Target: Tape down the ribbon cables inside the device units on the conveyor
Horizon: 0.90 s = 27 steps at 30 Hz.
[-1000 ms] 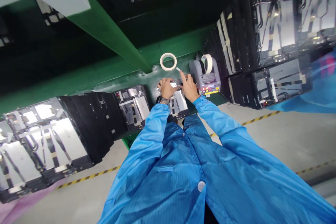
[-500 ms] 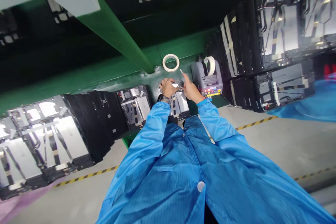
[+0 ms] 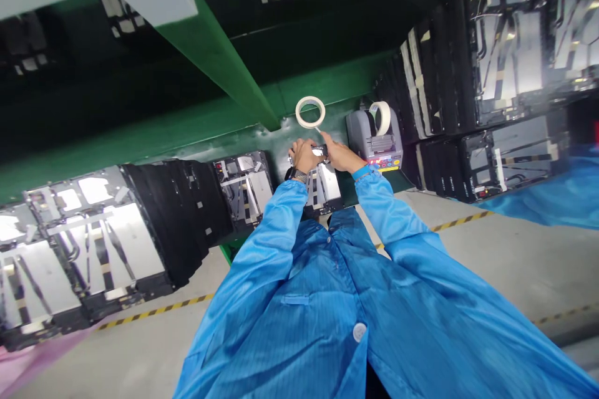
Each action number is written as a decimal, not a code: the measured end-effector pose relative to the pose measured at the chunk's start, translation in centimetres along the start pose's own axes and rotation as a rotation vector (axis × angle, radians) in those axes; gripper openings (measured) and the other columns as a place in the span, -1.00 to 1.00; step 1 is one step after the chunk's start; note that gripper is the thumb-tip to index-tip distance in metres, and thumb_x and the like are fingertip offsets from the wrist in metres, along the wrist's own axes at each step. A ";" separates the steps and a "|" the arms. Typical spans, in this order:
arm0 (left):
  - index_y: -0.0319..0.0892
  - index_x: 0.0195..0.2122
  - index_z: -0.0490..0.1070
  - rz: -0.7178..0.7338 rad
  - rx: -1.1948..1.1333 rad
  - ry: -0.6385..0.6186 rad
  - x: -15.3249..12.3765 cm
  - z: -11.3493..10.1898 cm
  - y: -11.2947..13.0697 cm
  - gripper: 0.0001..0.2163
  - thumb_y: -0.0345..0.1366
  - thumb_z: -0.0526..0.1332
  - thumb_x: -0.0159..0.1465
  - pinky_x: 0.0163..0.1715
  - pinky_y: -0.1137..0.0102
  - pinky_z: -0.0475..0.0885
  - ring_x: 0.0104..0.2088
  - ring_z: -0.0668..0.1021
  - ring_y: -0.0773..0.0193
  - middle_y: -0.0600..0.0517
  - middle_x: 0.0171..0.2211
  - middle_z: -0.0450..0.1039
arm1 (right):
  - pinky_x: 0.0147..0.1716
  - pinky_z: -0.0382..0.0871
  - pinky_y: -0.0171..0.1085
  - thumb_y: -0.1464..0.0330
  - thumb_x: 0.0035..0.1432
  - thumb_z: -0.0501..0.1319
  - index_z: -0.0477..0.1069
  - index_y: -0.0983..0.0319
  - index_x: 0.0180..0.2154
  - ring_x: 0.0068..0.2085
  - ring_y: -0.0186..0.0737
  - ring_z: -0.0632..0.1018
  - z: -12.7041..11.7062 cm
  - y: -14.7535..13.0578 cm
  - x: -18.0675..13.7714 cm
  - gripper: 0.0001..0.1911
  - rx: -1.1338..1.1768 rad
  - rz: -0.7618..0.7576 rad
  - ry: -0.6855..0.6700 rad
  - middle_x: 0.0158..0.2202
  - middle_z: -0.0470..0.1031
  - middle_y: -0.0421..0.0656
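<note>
A silver-and-black laptop-like panel (image 3: pixel 327 182) lies on the green bench in front of me, with dark strips across its bright face. My left hand (image 3: pixel 304 156) rests over its upper left part, fingers spread and slightly bent, hiding that corner. On the panel's upper right side is my right hand (image 3: pixel 341 154), closed in a pinch with a short white strip of tape (image 3: pixel 319 130) sticking out past the fingertips. Just beyond the hands lies a roll of cream tape (image 3: pixel 310 124). A grey tape dispenser (image 3: pixel 360 134) with another roll stands right of my right hand.
Another panel (image 3: pixel 246 190) leans at the left against a row of black panels (image 3: pixel 182 218). More panels (image 3: pixel 508 156) are stacked at the right. A green beam (image 3: pixel 229 68) slants down behind the bench. A blue sleeve (image 3: pixel 538 193) of another person shows at the right edge.
My right hand has tipped slightly down toward the panel, and the tape strip has moved with it. My left hand stays on the panel. The whole view has shifted a little.
</note>
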<state>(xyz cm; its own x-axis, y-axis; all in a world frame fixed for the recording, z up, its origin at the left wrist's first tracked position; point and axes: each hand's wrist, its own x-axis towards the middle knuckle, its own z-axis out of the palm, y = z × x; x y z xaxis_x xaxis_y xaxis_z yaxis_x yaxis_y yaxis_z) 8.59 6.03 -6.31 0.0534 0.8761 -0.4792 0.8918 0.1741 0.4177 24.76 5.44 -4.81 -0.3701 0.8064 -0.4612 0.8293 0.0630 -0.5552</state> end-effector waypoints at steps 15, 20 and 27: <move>0.00 -0.02 0.51 0.007 -0.032 0.007 0.1 0.1 -0.3 -0.55 0.08 0.48 0.16 0.25 0.04 0.17 0.24 0.39 -0.12 -0.13 0.14 0.43 | 0.06 0.47 0.01 0.49 0.22 0.24 -0.42 0.35 0.56 0.11 0.24 0.61 0.4 -0.5 0.4 0.11 -0.101 0.018 0.011 0.23 0.50 0.27; 0.01 -0.01 0.50 0.002 -0.027 -0.004 0.2 0.2 -0.4 -0.55 0.09 0.46 0.17 0.26 0.04 0.17 0.25 0.38 -0.12 -0.13 0.16 0.42 | 0.05 0.47 -0.02 0.54 0.21 0.19 -0.49 0.35 0.55 0.11 0.22 0.62 0.6 -0.7 0.2 0.11 -0.112 0.039 0.032 0.20 0.53 0.25; 0.02 -0.03 0.50 0.015 -0.038 0.002 0.2 0.4 -0.5 -0.59 0.06 0.46 0.18 0.27 0.02 0.17 0.25 0.38 -0.12 -0.13 0.14 0.43 | 0.05 0.48 -0.03 0.53 0.22 0.21 -0.51 0.32 0.56 0.12 0.21 0.61 0.9 -0.7 0.2 0.14 -0.095 0.057 0.052 0.21 0.53 0.22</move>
<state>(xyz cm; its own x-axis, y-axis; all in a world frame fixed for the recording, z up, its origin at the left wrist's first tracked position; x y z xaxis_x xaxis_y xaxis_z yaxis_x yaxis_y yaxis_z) 8.28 5.99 -6.93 0.0658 0.8795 -0.4713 0.8731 0.1780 0.4539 23.73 5.04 -5.10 -0.3013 0.8394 -0.4524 0.8851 0.0697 -0.4601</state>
